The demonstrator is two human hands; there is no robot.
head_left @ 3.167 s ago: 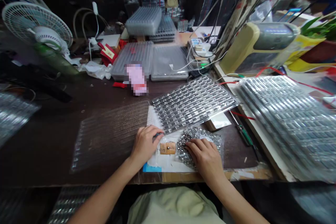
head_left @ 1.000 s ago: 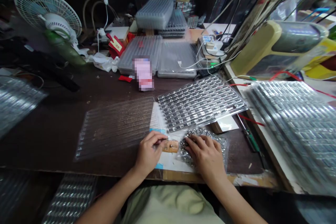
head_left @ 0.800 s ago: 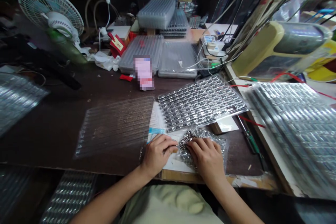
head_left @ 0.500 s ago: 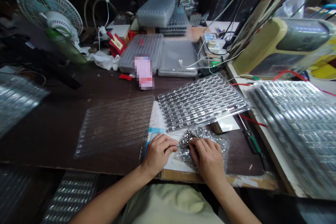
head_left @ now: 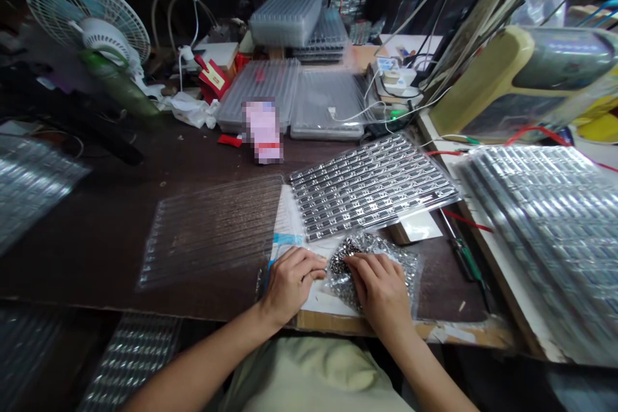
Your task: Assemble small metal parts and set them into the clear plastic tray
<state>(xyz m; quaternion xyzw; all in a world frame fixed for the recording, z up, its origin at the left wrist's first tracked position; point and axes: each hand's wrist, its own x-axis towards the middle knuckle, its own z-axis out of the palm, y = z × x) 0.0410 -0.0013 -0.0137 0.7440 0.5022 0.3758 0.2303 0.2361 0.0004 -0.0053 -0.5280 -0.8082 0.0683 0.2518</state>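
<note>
My left hand [head_left: 290, 280] rests over the white sheet [head_left: 321, 302] near the table's front edge, its thumb and fingers pinched together. Whatever lies between those fingertips is too small to make out. My right hand [head_left: 381, 283] is closed at the mouth of a clear plastic bag [head_left: 410, 264], its fingertips among small shiny metal parts [head_left: 342, 256]. What it pinches, if anything, is hidden. Just beyond both hands lies a clear ribbed tray [head_left: 371, 190] filled with rows of small metal pieces. Another clear ribbed tray [head_left: 217, 225], with no pieces visible in it, lies to the left.
A green-handled screwdriver [head_left: 466, 257] lies to the right, near a stack of filled trays [head_left: 545, 206]. A small box [head_left: 418, 228] sits under the filled tray's edge. At the back are a fan [head_left: 89, 16], stacked clear trays [head_left: 284, 19] and a pixelated pink item [head_left: 263, 132].
My right fingertips have shifted slightly left and deeper into the metal parts. My left hand stays pinched in the same place. The camera view has moved slightly.
</note>
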